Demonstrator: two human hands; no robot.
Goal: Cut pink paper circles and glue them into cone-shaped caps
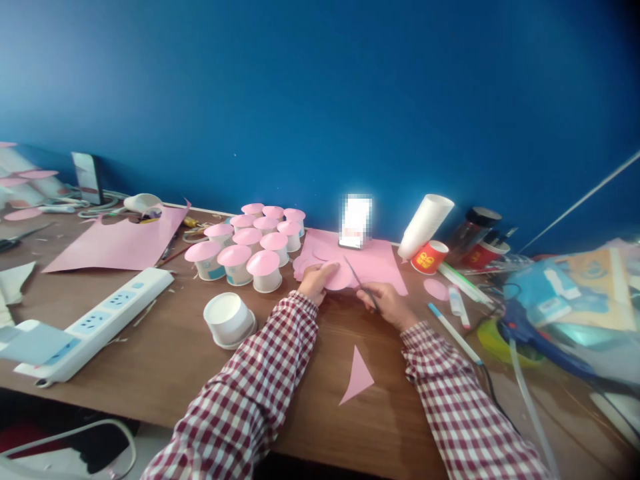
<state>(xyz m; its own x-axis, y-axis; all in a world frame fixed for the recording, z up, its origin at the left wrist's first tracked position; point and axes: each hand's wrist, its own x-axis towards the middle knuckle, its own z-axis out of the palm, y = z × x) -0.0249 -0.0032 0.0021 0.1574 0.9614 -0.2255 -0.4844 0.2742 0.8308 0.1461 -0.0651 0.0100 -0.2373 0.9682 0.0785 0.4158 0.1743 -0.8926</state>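
My left hand [316, 283] is closed on a piece of pink paper [341, 275] with a rounded edge, thumb on top. In my right hand [387, 303] are dark-handled scissors [354, 273], their blades against the right side of that paper. Behind both hands lies a larger pink sheet [385, 257], partly hidden by the held piece. A pink triangular scrap [357, 378] rests on the table between my forearms. Left of my left hand stand several paper cups topped with pink paper discs [263, 263].
A white paper cup [227, 317] sits near my left forearm. A power strip [107, 317] and a cut pink sheet [117, 241] lie at left. A phone [355, 223] leans by the wall. Stacked cups [425, 227], a red cup [429, 257] and a glue gun [540, 343] are at right.
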